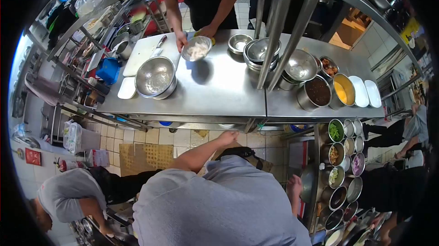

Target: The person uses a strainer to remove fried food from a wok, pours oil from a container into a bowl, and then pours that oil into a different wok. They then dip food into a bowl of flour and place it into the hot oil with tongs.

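My left hand (226,138) is in front of my body, short of the steel counter's near edge. Its fingers look curled in, and nothing shows in them. My right hand (295,185) hangs at my right side, close to the ingredient station. Its fingers are a little apart and hold nothing that I can see. Across the counter (219,95), a person's hands (208,31) tilt a metal bowl (197,48) with pale pieces in it. A large steel bowl (156,77) stands on the left part of the counter.
A white cutting board (137,58) carries a knife (160,42). Stacked bowls (261,52), a dark sauce pot (315,92) and a yellow liquid pot (343,89) stand rightward. Ingredient tins (336,129) line my right. A co-worker (73,191) bends at left. A mat (144,159) covers floor tiles.
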Motion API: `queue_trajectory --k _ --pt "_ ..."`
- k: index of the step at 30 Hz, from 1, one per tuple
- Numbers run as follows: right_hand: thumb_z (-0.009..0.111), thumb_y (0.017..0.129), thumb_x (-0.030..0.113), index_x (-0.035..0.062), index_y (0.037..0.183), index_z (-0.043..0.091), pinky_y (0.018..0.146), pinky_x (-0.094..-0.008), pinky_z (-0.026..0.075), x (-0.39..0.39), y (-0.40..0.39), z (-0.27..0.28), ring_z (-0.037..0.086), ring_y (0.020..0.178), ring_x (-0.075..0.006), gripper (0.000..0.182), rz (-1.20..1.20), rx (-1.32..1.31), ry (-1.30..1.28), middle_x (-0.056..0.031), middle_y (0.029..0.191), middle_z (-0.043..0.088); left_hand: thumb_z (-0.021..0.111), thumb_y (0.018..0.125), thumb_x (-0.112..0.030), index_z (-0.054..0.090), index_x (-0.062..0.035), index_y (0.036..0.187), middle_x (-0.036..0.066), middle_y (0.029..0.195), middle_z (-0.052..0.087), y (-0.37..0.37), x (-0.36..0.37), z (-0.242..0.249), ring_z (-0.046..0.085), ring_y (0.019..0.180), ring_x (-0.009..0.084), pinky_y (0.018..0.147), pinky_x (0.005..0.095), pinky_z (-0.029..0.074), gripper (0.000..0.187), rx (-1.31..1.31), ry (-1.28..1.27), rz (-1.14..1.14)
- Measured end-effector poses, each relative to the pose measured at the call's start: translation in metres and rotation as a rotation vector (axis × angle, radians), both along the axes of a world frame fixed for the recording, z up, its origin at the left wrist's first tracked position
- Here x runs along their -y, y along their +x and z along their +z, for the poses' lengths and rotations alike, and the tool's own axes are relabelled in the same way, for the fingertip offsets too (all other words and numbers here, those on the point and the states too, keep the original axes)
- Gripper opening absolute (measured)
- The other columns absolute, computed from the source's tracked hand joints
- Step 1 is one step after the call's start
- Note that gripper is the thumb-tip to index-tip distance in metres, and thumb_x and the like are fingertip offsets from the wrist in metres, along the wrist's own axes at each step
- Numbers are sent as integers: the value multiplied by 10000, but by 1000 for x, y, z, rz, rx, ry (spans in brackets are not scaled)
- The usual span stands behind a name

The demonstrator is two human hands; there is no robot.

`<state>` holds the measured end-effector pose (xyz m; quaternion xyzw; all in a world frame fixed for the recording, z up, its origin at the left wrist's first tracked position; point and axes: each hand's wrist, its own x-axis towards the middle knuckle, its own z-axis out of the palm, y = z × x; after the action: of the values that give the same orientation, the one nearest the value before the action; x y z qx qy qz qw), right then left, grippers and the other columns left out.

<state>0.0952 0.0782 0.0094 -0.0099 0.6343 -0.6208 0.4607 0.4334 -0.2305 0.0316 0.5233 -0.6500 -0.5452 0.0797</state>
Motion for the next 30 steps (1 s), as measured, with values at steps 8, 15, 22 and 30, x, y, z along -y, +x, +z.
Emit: queue_trajectory --k 8,15,22,30 --pt "462 845 293 9 878 580 645 -396 433 -91 73 -17 529 735 -314 309 275 -708 602 -166 784 564 490 795 -340 617 -41 880 178 887 604 -30 11 -71 578 819 321 717 381 452 336 55 -451 -681" --pt "394 865 338 12 720 542 598 -404 436 -97 48 -40 559 614 -296 387 -125 -611 741 -163 667 570 481 730 -220 594 -13 855 212 874 600 -131 52 -87 577 849 373 754 421 466 267 515 -603 -1218" --pt "479 875 263 61 731 482 468 -238 407 -48 21 79 500 507 -82 248 -524 -344 233 -26 611 533 458 866 -260 614 -28 866 73 750 600 -297 -12 -32 577 599 160 541 338 469 280 514 167 -1608" --pt "485 682 208 44 600 585 478 -390 427 -64 195 9 557 480 -255 209 -1005 59 870 -137 576 578 414 838 -290 631 -48 768 191 790 604 -394 -137 -68 589 792 311 709 382 436 332 -94 -159 -2305"
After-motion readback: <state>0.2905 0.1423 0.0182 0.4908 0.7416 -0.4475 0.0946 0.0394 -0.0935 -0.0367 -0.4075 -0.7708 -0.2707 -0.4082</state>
